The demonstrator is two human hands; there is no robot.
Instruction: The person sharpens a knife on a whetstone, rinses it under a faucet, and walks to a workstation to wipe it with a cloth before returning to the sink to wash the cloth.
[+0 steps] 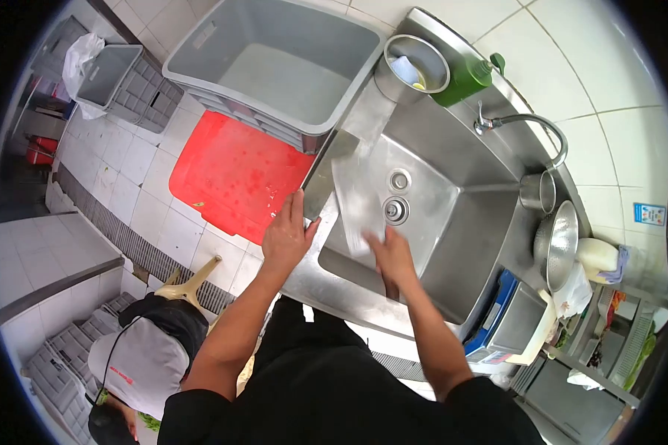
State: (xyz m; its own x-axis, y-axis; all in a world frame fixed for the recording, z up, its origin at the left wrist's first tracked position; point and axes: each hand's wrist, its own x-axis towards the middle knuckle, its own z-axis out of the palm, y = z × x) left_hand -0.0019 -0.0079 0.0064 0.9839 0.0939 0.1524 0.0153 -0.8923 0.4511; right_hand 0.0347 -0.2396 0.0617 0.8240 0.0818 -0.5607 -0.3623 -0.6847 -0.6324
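Observation:
My right hand (395, 257) is closed over the sink basin. Its fingers seem wrapped round a wide-bladed knife (354, 204), whose pale blade is smeared by motion and points away from me. A brown handle end (391, 288) shows below the fist. My left hand (287, 233) is at the left rim of the steel sink (304, 279), its fingers and thumb bent together. A small whitish bit shows between them, too little to name. Beneath the knife lie the basin floor and two round drain fittings (395, 211).
A grey crate (293, 78) stands beyond a red lid (234, 174) on the left. Behind the sink are a steel pot (417, 65), a green bottle (464, 81) and a curved tap (527, 119). A colander (558, 245) sits right. A person in a cap (141, 363) is low at left.

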